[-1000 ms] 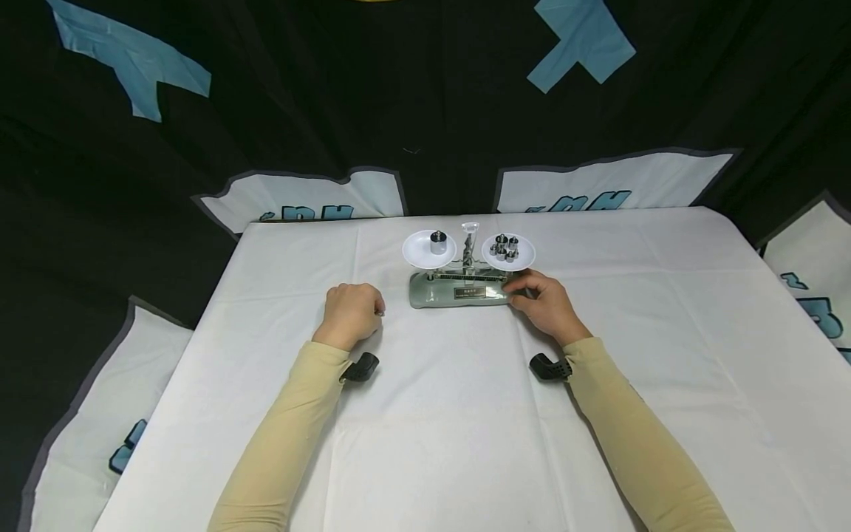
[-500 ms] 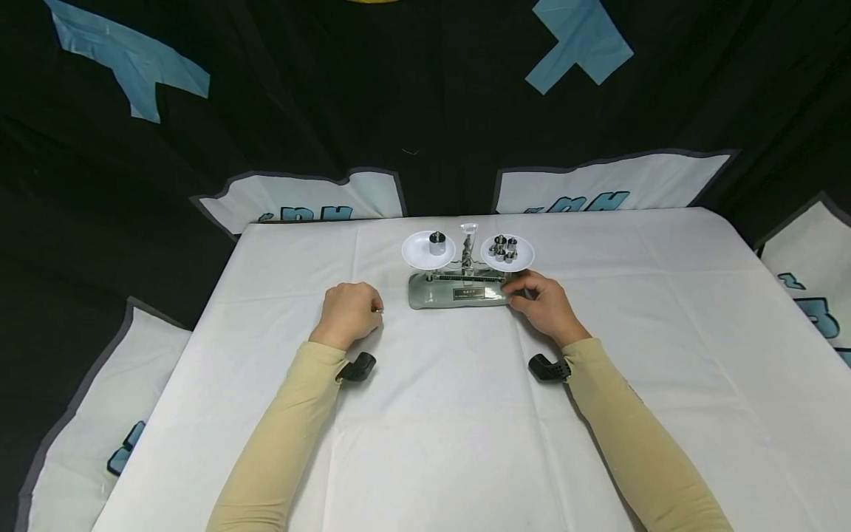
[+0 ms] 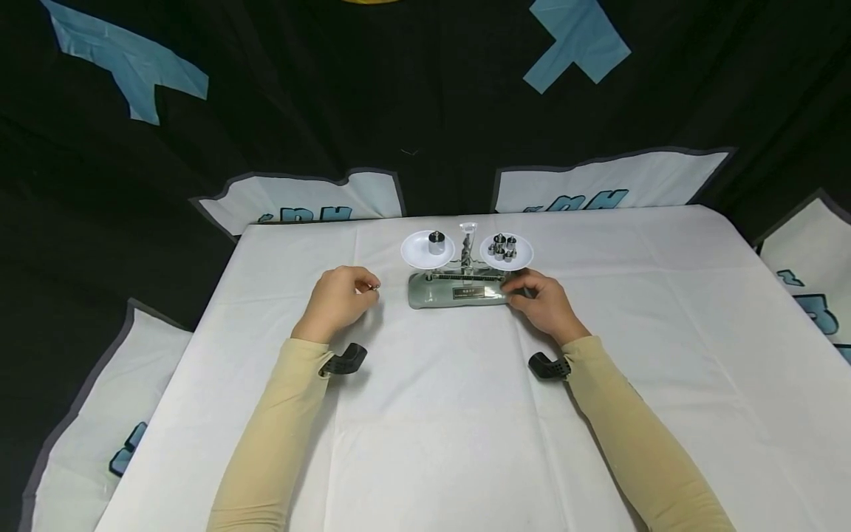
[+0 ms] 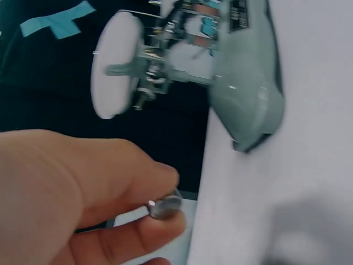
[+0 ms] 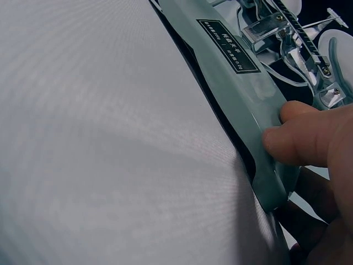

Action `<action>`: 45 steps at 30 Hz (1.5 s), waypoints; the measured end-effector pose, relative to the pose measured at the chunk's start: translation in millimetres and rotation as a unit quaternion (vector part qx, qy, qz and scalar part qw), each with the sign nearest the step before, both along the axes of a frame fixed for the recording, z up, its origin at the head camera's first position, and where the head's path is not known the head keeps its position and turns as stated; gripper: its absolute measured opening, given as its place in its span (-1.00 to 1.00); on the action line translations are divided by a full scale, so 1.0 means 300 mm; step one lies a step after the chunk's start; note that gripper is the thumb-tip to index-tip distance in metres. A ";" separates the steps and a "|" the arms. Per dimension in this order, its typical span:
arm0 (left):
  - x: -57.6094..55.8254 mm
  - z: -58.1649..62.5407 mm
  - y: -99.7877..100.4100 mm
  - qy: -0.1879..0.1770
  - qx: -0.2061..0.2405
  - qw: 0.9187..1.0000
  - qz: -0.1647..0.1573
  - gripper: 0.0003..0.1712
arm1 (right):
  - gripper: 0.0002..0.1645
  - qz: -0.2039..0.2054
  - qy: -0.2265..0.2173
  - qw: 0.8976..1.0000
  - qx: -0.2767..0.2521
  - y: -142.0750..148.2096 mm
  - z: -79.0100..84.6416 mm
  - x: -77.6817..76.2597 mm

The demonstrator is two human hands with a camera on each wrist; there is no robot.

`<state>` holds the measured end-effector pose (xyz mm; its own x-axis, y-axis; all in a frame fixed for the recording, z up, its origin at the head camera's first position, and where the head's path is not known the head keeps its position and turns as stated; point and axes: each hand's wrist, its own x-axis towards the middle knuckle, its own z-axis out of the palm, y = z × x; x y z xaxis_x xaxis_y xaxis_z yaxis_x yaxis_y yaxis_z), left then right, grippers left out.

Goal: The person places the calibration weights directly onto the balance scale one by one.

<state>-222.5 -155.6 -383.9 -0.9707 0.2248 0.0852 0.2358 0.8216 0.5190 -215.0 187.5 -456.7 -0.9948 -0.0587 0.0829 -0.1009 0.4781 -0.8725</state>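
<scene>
A grey-green pan balance [image 3: 435, 293] stands near the far side of the table. One large metal weight [image 3: 436, 244] sits on its left white pan [image 3: 415, 255]. The right pan [image 3: 524, 257] carries several smaller metal weights [image 3: 501, 248]. Left of the balance, my left hand [image 3: 335, 301] is raised off the cloth; it pinches a small metal weight [image 4: 165, 207] between thumb and fingers. My right hand [image 3: 544, 301] grips the right end of the balance's base [image 5: 259, 121], thumb on its front face; the other fingers reach round behind, partly hidden.
White cloth [image 3: 439, 428] covers the table. A black curtain [image 3: 319, 89] with blue tape patches hangs behind its far edge. Each wrist wears a black camera, such as the left one [image 3: 346, 360].
My left hand has lifted from the table, shifted slightly left and turned, bringing the small weight into sight. The right hand stays on the base, and the balance has not moved.
</scene>
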 end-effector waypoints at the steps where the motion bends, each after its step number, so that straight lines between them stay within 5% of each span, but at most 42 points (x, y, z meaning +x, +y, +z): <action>1: 0.002 0.009 0.000 0.004 0.012 1.000 0.002 -0.78 | -0.81 -0.001 -0.001 1.000 0.002 0.001 0.000 0.001; 9: -0.007 0.046 0.015 0.083 0.098 0.991 0.030 -0.80 | -0.81 -0.006 -0.002 1.000 0.011 0.014 -0.011 0.006; 17: -0.029 0.097 0.044 0.123 0.145 0.980 0.056 -0.79 | -0.81 -0.002 0.004 1.000 0.005 0.008 -0.012 0.003; 31: -0.057 0.141 0.122 0.114 0.146 0.982 0.045 -0.76 | -0.82 0.000 0.004 1.000 0.004 -0.003 0.000 -0.001; 45: -0.096 0.101 0.199 0.109 0.170 0.979 0.031 -0.77 | -0.81 0.000 0.002 1.000 0.002 -0.001 0.000 -0.002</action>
<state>-251.3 -96.0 -353.8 -0.9318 0.0891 0.3519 0.3272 0.6262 0.7077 -215.8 187.0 -456.8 -0.9946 -0.0587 0.0860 -0.1037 0.4814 -0.8704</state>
